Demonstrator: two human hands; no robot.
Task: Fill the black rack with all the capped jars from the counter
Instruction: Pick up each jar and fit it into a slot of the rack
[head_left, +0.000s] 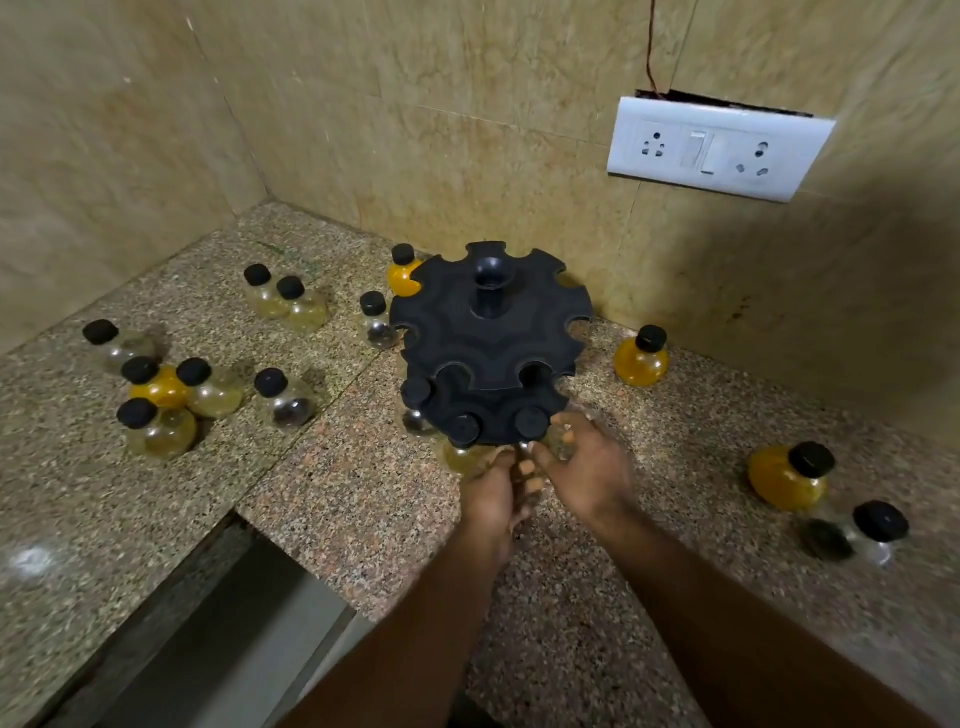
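Jar (558, 439) between right fingers (563, 427)

free: counter (363, 493) front-left | blocked: rack (491, 332), probably 3 jars (464, 429)

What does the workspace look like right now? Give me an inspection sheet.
Surface: speckled granite counter, in a tiled corner.
Job's things: black rack, top tier empty, three capped jars hanging in the lower tier's front slots; many loose jars still on the counter, a cluster at left, others right.
Clutter: nothing seen.
Grippers: left hand and right hand together at the rack's front edge; grip blurred.
Cables: thin wire above the socket plate.
Surroundings: beige wall tiles, an opening below the counter edge.
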